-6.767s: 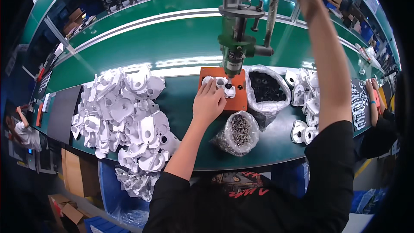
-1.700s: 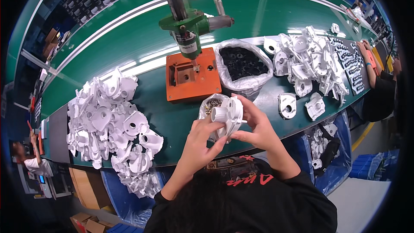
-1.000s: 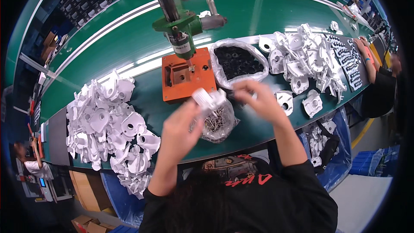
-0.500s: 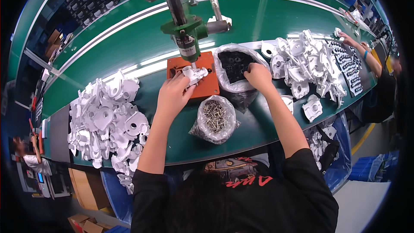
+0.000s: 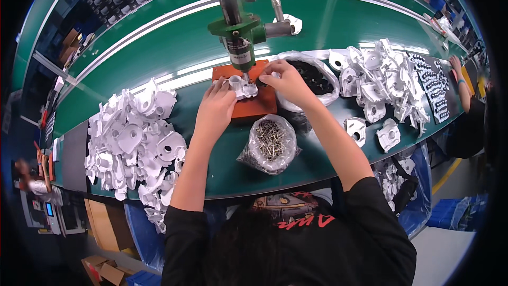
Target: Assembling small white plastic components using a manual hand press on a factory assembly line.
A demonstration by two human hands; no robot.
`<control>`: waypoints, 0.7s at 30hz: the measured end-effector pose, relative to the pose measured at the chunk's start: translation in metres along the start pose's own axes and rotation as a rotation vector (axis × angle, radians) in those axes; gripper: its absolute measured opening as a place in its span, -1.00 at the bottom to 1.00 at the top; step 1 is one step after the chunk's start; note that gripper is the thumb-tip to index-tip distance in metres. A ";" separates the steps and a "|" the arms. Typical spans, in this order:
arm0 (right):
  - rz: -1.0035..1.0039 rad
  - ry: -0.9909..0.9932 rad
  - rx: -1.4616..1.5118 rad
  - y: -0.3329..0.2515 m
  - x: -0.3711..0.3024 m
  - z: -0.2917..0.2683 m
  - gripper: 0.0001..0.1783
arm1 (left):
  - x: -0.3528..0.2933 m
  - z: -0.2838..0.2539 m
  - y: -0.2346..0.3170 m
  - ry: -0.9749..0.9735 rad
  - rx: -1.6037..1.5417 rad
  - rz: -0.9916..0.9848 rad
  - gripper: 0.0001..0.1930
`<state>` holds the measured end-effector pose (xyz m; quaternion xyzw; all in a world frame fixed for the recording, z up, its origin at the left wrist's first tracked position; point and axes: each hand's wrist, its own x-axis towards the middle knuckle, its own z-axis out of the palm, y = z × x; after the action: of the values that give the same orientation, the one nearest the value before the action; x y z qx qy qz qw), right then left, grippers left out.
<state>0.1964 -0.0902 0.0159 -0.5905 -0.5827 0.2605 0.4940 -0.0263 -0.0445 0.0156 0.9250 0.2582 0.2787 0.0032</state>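
The fixture block (image 5: pixel 259 108) stood toward the back of the bench (image 5: pixel 227 175), under the press head (image 5: pixel 241 52), with one housing (image 5: pixel 246 92) on it. The left hand (image 5: pixel 218 98) was at that housing's left side, the right hand (image 5: pixel 286 80) to its right. In front of the block sat a bag of screws (image 5: pixel 258 161); right of the block, a bag of small parts (image 5: pixel 333 97). One heap of housings (image 5: pixel 132 137) lay well to the left, between a mat (image 5: pixel 73 156) and the block. A second heap (image 5: pixel 385 80) lay beyond the small parts, two loose housings (image 5: pixel 389 134) before it. Below the bench's front edge, a bin (image 5: pixel 422 185) stood at the right.
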 end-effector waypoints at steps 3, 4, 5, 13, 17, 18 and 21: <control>0.055 -0.014 0.049 0.017 0.010 0.020 -0.77 | -0.003 0.001 0.003 0.034 -0.103 -0.061 -0.89; 0.098 -0.004 0.079 0.023 0.012 0.025 -0.77 | -0.001 0.001 0.003 0.061 -0.122 -0.036 -0.90; 0.098 -0.006 0.079 0.029 0.013 0.027 -0.77 | 0.000 0.001 0.002 0.088 -0.141 -0.009 -0.91; 0.008 -0.009 -0.129 0.009 0.014 0.030 -0.82 | -0.001 0.007 -0.006 0.015 -0.243 -0.134 -0.89; 0.119 -0.035 -0.197 0.013 0.021 0.033 -0.83 | -0.002 0.009 -0.009 0.047 -0.195 -0.122 -0.88; 0.109 -0.029 -0.179 0.016 0.024 0.034 -0.84 | -0.003 0.011 -0.012 0.046 -0.198 -0.122 -0.88; 0.077 -0.010 -0.234 0.019 0.024 0.039 -0.85 | -0.007 0.011 -0.019 -0.005 -0.163 -0.090 -0.88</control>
<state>0.1746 -0.0540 -0.0088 -0.6648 -0.5882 0.2124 0.4085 -0.0345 -0.0296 -0.0001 0.9099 0.2760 0.2959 0.0917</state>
